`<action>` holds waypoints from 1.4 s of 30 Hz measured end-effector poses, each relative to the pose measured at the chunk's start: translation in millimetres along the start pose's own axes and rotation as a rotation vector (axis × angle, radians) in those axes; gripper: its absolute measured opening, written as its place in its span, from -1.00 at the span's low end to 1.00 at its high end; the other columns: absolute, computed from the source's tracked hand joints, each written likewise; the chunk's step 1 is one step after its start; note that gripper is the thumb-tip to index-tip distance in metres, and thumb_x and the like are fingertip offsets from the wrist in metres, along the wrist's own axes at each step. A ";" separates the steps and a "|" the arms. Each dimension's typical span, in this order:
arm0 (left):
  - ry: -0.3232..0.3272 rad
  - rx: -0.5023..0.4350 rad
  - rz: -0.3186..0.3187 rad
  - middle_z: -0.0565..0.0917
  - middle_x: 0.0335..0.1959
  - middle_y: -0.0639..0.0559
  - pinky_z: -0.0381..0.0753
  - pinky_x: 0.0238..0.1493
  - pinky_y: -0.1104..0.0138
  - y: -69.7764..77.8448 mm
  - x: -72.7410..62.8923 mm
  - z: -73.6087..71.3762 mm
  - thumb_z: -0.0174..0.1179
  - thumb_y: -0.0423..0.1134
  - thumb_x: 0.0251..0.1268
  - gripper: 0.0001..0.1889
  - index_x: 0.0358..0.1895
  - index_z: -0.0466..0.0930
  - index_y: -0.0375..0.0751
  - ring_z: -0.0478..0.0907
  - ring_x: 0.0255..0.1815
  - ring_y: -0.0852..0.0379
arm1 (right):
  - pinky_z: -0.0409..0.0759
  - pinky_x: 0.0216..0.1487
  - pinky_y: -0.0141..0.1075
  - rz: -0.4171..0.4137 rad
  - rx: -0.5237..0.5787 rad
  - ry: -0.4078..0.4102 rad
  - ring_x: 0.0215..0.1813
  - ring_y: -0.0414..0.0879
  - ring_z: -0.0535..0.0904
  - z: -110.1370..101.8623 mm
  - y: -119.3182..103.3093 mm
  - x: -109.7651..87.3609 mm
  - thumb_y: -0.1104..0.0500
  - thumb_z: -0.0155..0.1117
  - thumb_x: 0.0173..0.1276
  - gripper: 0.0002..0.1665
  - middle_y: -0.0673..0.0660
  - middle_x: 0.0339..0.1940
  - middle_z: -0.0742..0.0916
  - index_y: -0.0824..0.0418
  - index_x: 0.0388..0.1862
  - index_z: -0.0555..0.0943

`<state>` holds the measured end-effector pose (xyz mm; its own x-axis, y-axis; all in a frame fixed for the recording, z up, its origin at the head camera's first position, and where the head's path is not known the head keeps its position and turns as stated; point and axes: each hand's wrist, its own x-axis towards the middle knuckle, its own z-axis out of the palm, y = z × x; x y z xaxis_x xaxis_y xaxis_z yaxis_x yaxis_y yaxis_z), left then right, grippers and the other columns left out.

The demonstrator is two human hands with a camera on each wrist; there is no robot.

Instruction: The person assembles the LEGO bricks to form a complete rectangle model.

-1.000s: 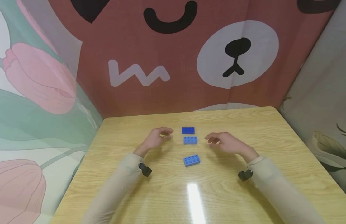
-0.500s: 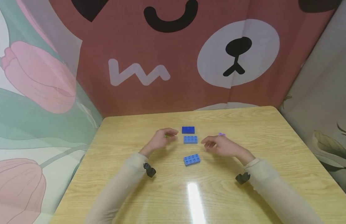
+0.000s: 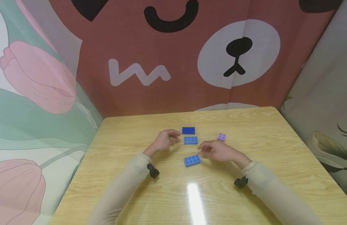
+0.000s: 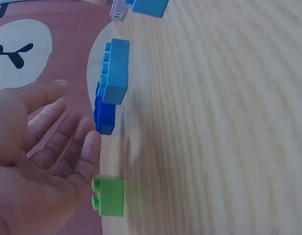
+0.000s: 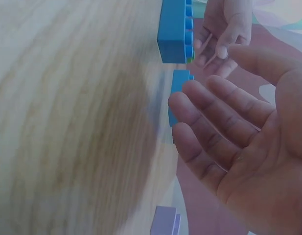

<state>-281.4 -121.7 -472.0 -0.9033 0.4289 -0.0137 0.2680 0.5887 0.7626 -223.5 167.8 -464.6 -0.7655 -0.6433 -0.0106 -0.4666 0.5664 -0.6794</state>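
Note:
My left hand (image 3: 164, 139) hovers over the table with loosely bent fingers, holding nothing. Its fingertips point at a dark blue toy brick (image 3: 188, 130) and a lighter blue brick (image 3: 190, 140) just in front of it. Below the left hand in its wrist view stands a small green brick (image 4: 111, 197), mostly hidden in the head view. My right hand (image 3: 218, 150), also holding nothing, has its fingertips close to the nearest blue brick (image 3: 192, 160), which lies slightly turned. Past the right hand's back sits a small purple brick (image 3: 222, 137), partly covered by the hand.
The bricks lie on a wooden table (image 3: 151, 200) with a bright light reflection near the front. Behind it hangs a red cloth (image 3: 134, 103) with a bear print. Printed flower cloth (image 3: 30, 131) lines the left side. Each wrist wears a small black camera (image 3: 153, 171).
My left hand has moved right, nearer the blue bricks. My right hand has come left and toward me, bringing the purple brick into sight. The bricks have stayed put.

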 end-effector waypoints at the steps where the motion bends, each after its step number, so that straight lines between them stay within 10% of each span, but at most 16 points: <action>1: -0.001 -0.004 -0.001 0.71 0.12 -0.03 0.69 0.06 0.19 -0.1 0.5 1.1 0.29 -0.23 0.37 -0.67 0.16 0.64 -0.15 0.67 0.10 0.00 | 0.67 0.04 -0.28 0.002 0.003 0.000 -0.04 -0.10 0.69 0.8 -0.3 0.0 0.16 0.29 0.43 -0.62 0.10 -0.08 0.79 0.25 0.17 0.61; 31: 0.018 -0.130 -0.126 0.73 0.07 -0.04 0.73 -0.22 0.32 0.9 16.3 28.4 0.35 -0.25 0.29 -0.70 0.09 0.68 -0.09 0.70 0.03 0.01 | 0.66 0.02 -0.29 0.054 0.026 -0.016 -0.05 -0.15 0.67 16.9 -3.4 10.1 0.12 0.44 0.27 -0.61 -0.01 -0.06 0.76 0.17 0.07 0.65; 42: 0.011 -0.046 -0.141 0.71 0.09 -0.02 0.71 -0.17 0.34 3.0 19.8 30.1 0.34 -0.27 0.29 -0.71 0.07 0.69 -0.03 0.68 0.04 0.03 | 0.66 0.00 -0.23 0.081 -0.004 -0.019 -0.07 -0.17 0.67 19.8 -1.1 13.2 0.16 0.48 0.21 -0.64 -0.04 -0.09 0.77 0.07 0.02 0.70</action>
<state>-288.3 -90.8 -489.5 -0.9345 0.3366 -0.1158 0.1230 0.6105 0.7824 -224.3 148.5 -478.5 -0.7922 -0.6050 -0.0799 -0.4048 0.6189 -0.6731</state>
